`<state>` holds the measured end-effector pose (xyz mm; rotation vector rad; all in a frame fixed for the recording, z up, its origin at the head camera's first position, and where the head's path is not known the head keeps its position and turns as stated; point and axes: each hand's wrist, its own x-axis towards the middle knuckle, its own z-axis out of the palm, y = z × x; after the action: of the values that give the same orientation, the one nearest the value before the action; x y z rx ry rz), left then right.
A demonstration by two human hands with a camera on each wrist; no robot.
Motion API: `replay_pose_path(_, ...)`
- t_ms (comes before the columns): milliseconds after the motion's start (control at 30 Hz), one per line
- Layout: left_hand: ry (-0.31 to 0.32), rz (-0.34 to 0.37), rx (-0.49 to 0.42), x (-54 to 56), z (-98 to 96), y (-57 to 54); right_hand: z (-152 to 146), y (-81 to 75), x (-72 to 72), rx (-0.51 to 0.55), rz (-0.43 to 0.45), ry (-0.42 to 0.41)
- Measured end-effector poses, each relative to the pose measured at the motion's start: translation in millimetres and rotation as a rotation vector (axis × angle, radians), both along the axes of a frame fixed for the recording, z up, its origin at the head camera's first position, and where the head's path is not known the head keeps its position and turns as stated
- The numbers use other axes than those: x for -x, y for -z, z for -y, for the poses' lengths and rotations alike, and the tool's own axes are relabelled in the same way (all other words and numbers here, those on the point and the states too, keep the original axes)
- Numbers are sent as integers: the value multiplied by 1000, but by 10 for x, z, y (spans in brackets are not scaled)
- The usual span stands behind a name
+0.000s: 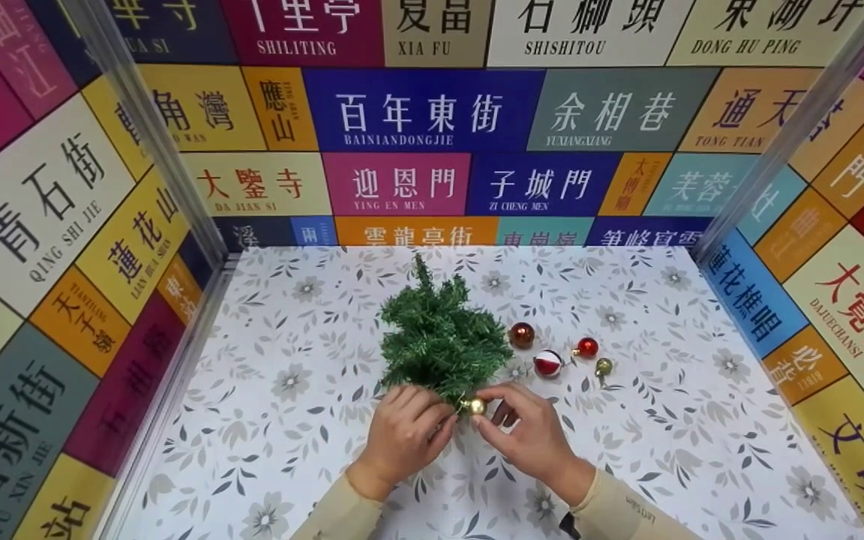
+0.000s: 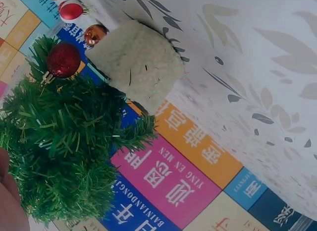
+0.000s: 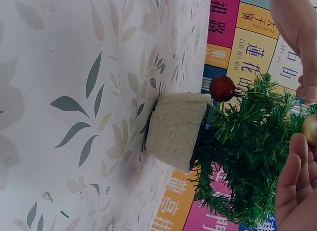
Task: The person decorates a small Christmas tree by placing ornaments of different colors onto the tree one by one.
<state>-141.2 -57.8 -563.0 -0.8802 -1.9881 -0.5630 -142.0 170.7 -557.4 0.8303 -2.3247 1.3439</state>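
Observation:
A small green artificial Christmas tree point(image 1: 439, 330) stands on the table, with a pale fleecy pot point(image 3: 178, 129) at its foot. My right hand point(image 1: 533, 427) pinches a gold ball ornament point(image 1: 477, 406) between thumb and fingers, at the tree's near side. Its cap faces the foliage. Opposite it, my left hand point(image 1: 406, 435) has its curled fingers and thumb on a branch tip at the tree's near edge. Low on the tree hangs a glittery dark red ball point(image 2: 63, 60), seen in both wrist views and hidden in the head view.
Right of the tree lie a bronze ball point(image 1: 522, 335), a red-and-white ball point(image 1: 548, 363), a small red ball point(image 1: 587, 346) and a small gold ball point(image 1: 603, 367). A floral cloth point(image 1: 274, 450) covers the table. Panels with street names point(image 1: 424, 111) enclose it at the back and sides.

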Motion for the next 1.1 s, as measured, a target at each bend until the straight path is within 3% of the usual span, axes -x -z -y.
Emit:
replay_pose_path(267, 12, 14, -59, -18, 27, -92, -12, 87, -13, -44, 56, -34)
replay_pose_path(600, 15, 117, -20, -37, -16, -175, -11, 162, -4, -114, 89, -64)
replay_pose_path(933, 24, 127, -7, -57, -24, -204, 56, 73, -30, -71, 12, -67)
replay_pose_path(1100, 15, 143, -7, -52, -31, -206, 122, 43, -13, -43, -101, -54)
